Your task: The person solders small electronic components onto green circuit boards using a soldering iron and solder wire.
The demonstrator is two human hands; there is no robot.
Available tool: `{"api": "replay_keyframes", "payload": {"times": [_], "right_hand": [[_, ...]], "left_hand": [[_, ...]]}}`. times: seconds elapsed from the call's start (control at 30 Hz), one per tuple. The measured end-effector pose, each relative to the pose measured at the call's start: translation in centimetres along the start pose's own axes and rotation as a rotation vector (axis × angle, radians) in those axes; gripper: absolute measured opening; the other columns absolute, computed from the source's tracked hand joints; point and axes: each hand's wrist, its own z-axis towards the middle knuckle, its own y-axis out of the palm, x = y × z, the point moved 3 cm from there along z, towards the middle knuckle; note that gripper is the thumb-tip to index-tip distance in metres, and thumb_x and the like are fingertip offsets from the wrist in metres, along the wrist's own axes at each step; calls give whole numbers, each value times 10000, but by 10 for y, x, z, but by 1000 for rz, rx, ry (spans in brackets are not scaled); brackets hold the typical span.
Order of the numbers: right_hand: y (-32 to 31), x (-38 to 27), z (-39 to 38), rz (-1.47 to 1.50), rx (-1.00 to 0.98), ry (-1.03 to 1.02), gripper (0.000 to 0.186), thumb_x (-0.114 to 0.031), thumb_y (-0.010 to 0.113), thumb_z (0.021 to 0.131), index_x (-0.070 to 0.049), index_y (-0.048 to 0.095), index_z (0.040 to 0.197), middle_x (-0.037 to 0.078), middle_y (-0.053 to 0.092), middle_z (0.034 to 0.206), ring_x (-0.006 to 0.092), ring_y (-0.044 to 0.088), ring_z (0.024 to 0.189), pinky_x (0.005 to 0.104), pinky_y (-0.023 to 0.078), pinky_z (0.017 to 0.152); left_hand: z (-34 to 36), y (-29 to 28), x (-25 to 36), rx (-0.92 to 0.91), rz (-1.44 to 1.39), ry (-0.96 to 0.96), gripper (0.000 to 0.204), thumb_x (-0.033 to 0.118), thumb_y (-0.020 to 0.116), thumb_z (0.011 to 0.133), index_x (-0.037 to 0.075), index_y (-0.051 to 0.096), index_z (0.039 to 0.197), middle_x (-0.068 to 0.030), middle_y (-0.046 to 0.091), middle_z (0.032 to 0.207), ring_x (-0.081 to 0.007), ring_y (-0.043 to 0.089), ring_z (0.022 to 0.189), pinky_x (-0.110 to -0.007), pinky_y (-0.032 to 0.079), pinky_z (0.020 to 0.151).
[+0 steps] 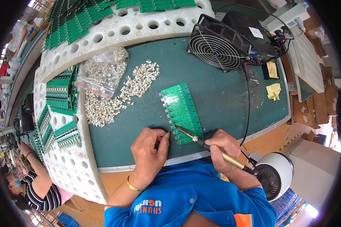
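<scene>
- Your right hand (224,148) is clamped around the iron (201,142), which slants forward and left across the near part of the board (182,109).
- The iron's tip is at the board's left edge, by the row of pins; whether it touches, I cannot tell.
- Your left hand (149,149) is curled just beside that edge, near the board's close end, thumb and forefinger drawn near each other; I cannot tell whether they meet or pinch something thin.
- The board lies flat ahead of you, its long axis running away from your body, far end leaning left. Your left hand is nearer the pinned edge; your right comes in from the opposite side.
- Under it is your green table (223,102).
- To your left, loose connectors (102,109) lie heaped beside a bag (106,70), with more boards (60,90) on white foam (66,160) beyond.
- To your far right stand a black fan (218,51) and a yellow sponge (273,90); a cord (248,106) crosses the table.
</scene>
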Motion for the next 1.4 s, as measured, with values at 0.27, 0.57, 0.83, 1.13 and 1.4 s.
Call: {"api": "replay_keyframes", "payload": {"times": [0.27,0.57,0.83,1.13,1.4], "right_hand": [[-3,-1,8,10,-22,98,66,11,642,812,8,645,878,105,628,678,225,589,565,349,466,555],[2,-6,1,-53,-27,-68,109,-57,687,819,-8,651,910,89,632,683,223,582,533,348,439,525],[2,-6,-1,-63,-30,-104,129,-94,689,840,-2,649,921,92,624,675,222,559,515,341,427,513],[2,-5,-4,-42,-18,-119,204,-195,675,911,3,637,940,82,591,646,217,531,499,342,419,507],[1,-4,-7,-30,-5,-89,252,-237,652,939,14,629,948,83,579,648,209,534,510,346,422,506]], "left_hand": [[1,2,-1,5,12,-7,109,-36,741,794,8,642,802,-72,572,718,-132,563,556,-263,441,498],[3,4,0,3,0,-12,102,-40,734,792,8,645,802,-73,574,719,-133,570,557,-265,445,497],[1,2,0,-11,-37,-24,101,-42,734,791,8,646,796,-65,562,692,-124,537,548,-261,421,490],[1,2,-2,-36,-38,-21,92,-39,733,799,2,652,811,-59,559,697,-116,537,555,-255,419,490],[2,2,-1,-52,-36,-47,89,-42,730,807,-3,650,814,-60,567,724,-107,543,570,-251,428,503]]}}
